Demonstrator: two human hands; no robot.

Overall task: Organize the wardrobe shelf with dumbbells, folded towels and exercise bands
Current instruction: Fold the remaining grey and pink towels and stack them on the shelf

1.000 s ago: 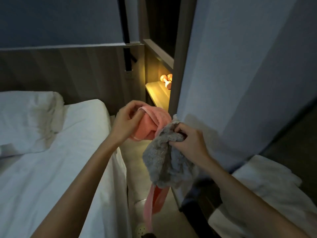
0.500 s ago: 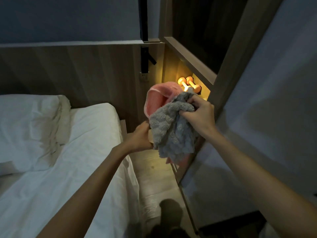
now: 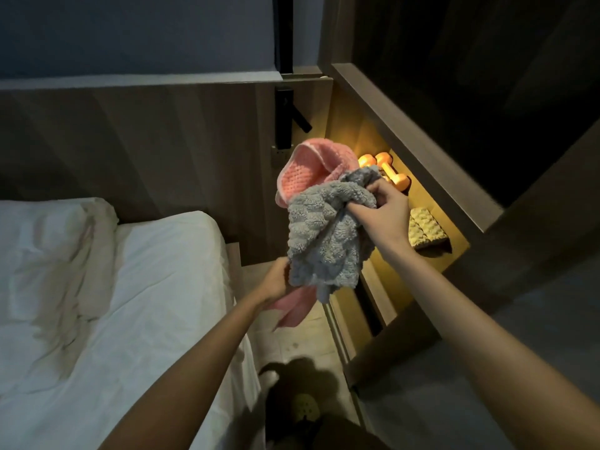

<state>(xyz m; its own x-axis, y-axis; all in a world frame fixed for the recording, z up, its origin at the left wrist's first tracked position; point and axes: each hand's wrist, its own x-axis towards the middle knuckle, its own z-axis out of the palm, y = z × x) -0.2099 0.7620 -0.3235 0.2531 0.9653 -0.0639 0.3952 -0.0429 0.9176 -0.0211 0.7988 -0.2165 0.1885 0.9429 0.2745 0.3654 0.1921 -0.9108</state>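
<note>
From the head camera, you are standing between the bed [image 3: 113, 287] and the wardrobe, with both arms stretched toward the lit shelf [image 3: 454, 254]. Your right hand [image 3: 386, 206] is closed into a fist around a bunched corner of the grey towel [image 3: 321, 241], which hangs crumpled below your knuckles just in front of the shelf opening. The pink towel [image 3: 305, 170] is tangled in with it: one part stands up in a loop above the grey one, and another part trails out below.

Your left hand [image 3: 276, 282] is lower, at the bottom edge of the grey towel. Its fingers are hidden behind the cloth, but the pink tail comes out from under the palm, so it looks to be gripping that end.

On the shelf, the orange dumbbells [image 3: 391, 172] already sit at the far end, partly hidden by the towels. A folded yellow towel [image 3: 423, 228] lies nearer to you, just beyond your right wrist and apart from the dumbbells.

My reading is that the job is part done. The dumbbells and one towel are in place, while the two towels you are holding are neither folded nor shelved. They need separating first, then folding, then stacking beside the yellow one. No exercise bands are in sight, so that part looks still to do.
</note>
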